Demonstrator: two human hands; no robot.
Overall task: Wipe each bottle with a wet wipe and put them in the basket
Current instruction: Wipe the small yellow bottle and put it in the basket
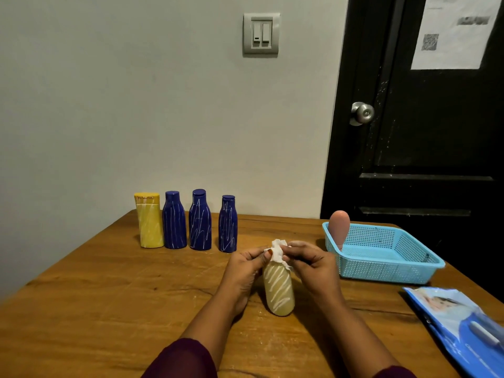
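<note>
Bottles awaiting a wipe are standing upright in a row at the left-centre of the frame, towards the far edge of the brown wooden table [109, 296]: a yellow flat-sided plastic bottle [149, 222], a first dark blue plastic bottle [174, 221], a second dark blue plastic bottle [200, 221] and a shorter third dark blue plastic bottle [227, 225], all streaked with white scribbles. Below and right of them, at centre, the left hand [244, 268] is curling round the upper part of a pale amber rounded plastic bottle [278, 289], its thumb pressing the edge of a crumpled white wet wipe [278, 251] that is covering the cap end. That bottle's long axis is running almost straight up the frame, base nearest the camera and wrapped top between the two hands; whether the base is touching the table is not clear. White streaks are showing along its body, so the wiping seems to be only at the top. The right hand [313, 266] is pinching the wipe between thumb and fingertips. Further right, a light blue perforated plastic basket [381, 274] is sitting just beside that hand, a pink rounded plastic bottle [339, 227] standing at its far-left corner and most of its floor lying open. The basket lies right of the grip, so the right hand is nearer. At lower right, a blue wet-wipe packet [458, 323] is lying near the table's edge.
</note>
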